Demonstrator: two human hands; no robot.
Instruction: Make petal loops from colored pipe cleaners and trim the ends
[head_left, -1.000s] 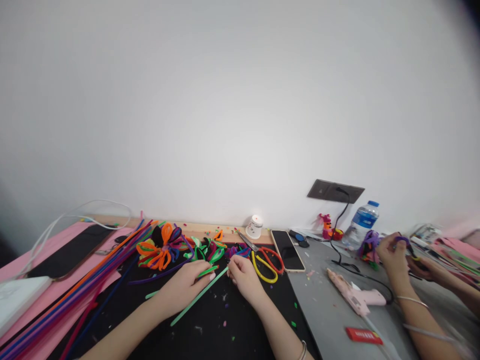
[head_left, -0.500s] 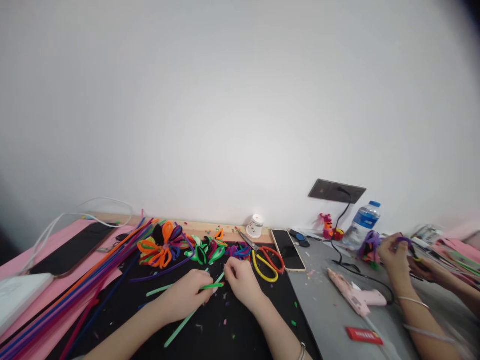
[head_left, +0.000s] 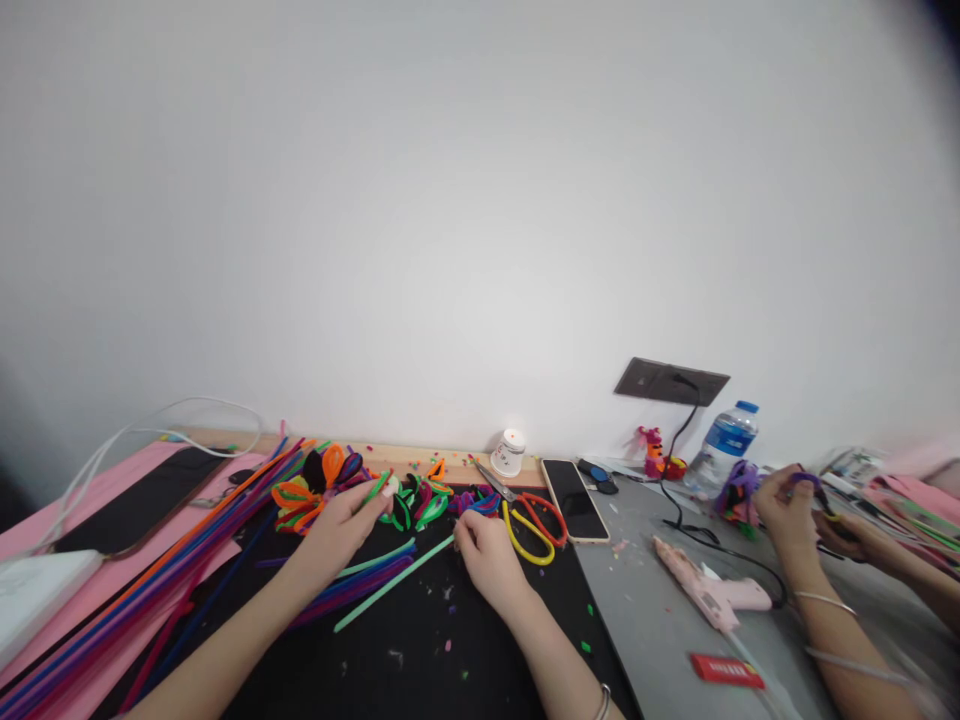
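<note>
Left hand [head_left: 339, 532]: grasping a short green piece [head_left: 376, 487] between thumb and fingers; it has lifted away from the middle of the mat since the last picture.
Short green piece: raised off the black mat [head_left: 420, 680], just beside the orange flower [head_left: 331, 468] and near the green loops [head_left: 431, 512].
Right hand [head_left: 484, 555]: fingers curled, seemingly pinching the upper end of the pale green stem [head_left: 394, 585]; how tightly, I cannot tell.
Pale green stem: slanting down and left over the mat; it has pivoted a little, and only the right hand now touches it.
Purple-blue bundle [head_left: 361, 589]: uncovered by the left hand's shift, loose on the mat.
Scissors [head_left: 511, 495]: unmoved, near the right hand.
Meaning: the 2 hands now work apart, each with 1 piece; nothing looks joined between them.
</note>
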